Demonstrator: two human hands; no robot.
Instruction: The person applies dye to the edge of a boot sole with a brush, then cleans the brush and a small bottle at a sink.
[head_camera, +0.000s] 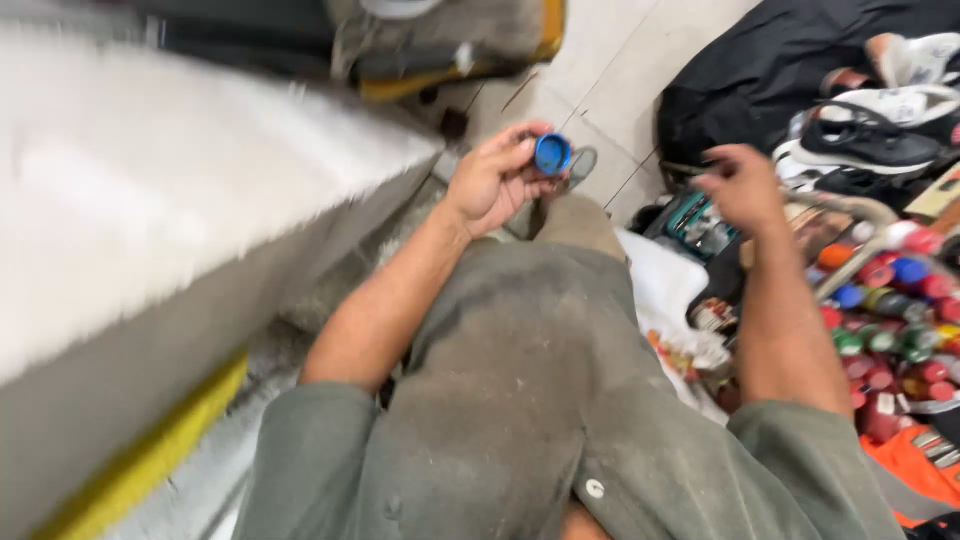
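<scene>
The left hand (495, 180) holds a small round blue cap (552, 154) pinched at the fingertips, raised above the person's knee, in the middle of the view toward the far side. The cap's open side appears to face the camera; motion blur prevents a firm reading. It is free of any container, and no bottle or tin matching it can be identified.

The right hand (742, 186) is extended to the right, over a crowded collection of small paint or polish containers (890, 320) with red, blue and green lids. Its fingers are loosely spread and nothing is seen between them; it is not yet in contact with any container.

Judged status: the cap is off and in hand, so the opening step appears complete. Reaching for, or selecting, a container appears to be the step in hand. Nothing shows that any product is applied yet.

Surroundings: a pale bench (150, 200) with a yellow lower edge occupies the left side. Several shoes (880, 130) lie at the far right on a dark cloth (760, 60). The floor (610, 60) is pale tile.
</scene>
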